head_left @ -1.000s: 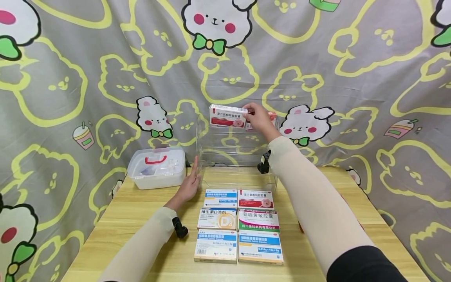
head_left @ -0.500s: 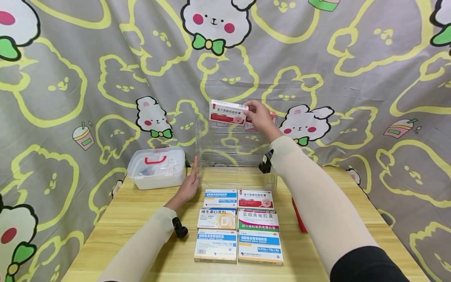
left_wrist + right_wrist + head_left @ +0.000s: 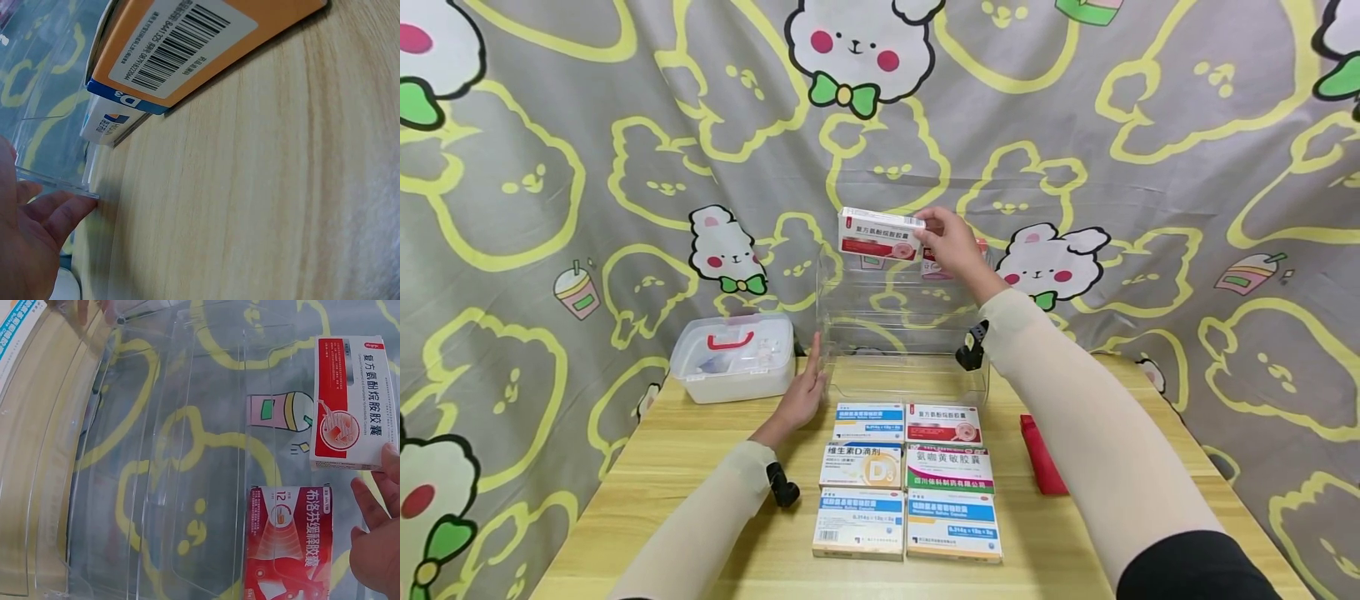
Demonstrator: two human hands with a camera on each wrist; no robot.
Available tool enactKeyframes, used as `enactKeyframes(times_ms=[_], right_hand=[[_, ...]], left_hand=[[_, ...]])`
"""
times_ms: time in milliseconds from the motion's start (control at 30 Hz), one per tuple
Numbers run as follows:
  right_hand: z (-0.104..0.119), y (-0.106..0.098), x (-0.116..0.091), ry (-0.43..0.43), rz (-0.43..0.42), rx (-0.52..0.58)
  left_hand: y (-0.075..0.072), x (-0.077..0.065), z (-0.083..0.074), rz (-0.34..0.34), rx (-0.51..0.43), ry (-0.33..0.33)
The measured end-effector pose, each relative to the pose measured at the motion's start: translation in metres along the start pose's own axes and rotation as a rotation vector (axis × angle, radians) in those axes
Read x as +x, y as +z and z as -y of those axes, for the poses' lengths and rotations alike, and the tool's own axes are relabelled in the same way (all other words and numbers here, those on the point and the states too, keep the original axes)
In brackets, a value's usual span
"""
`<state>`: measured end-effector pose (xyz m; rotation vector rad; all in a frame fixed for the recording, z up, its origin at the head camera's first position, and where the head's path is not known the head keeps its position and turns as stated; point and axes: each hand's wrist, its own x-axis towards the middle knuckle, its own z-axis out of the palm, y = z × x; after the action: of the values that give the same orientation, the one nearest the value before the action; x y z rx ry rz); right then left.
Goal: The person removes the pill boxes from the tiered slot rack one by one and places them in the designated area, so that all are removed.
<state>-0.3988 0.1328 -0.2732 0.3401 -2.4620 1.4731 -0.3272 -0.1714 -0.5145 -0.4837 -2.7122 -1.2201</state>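
Note:
My right hand (image 3: 951, 242) pinches the right end of a white and red medicine box (image 3: 880, 234) above the top tier of a clear acrylic rack (image 3: 902, 379). In the right wrist view, thumb and fingers meet that medicine box (image 3: 350, 403) at one corner. Close by on the top tier stands a red and pink medicine box (image 3: 289, 544), partly covered by the hand in the head view. My left hand (image 3: 803, 396) rests against the rack's left side, fingers extended; in the left wrist view its fingertips touch the rack's lower edge (image 3: 56, 182).
Several medicine boxes lie in two columns before the rack, among them an orange vitamin D box (image 3: 861, 465) and a white and red box (image 3: 943, 423). Left of the rack stands a lidded plastic case (image 3: 733, 358) with a red handle. A red item (image 3: 1041, 457) lies beside the right forearm.
My right hand has raised the medicine box a little and shifted it slightly left. The right forearm has moved right, uncovering more of the red item. My left hand has stayed put.

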Motion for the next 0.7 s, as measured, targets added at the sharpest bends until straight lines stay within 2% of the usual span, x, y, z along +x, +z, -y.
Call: enactKeyframes(times_ms=[300, 700], right_hand=[[0.006, -0.005, -0.008, -0.013, 0.025, 0.049], [0.004, -0.012, -0.03, -0.096, 0.054, 0.022]], left_hand=[[0.0, -0.002, -0.003, -0.006, 0.024, 0.003], [-0.001, -0.002, -0.005, 0.003, 0.011, 0.009]])
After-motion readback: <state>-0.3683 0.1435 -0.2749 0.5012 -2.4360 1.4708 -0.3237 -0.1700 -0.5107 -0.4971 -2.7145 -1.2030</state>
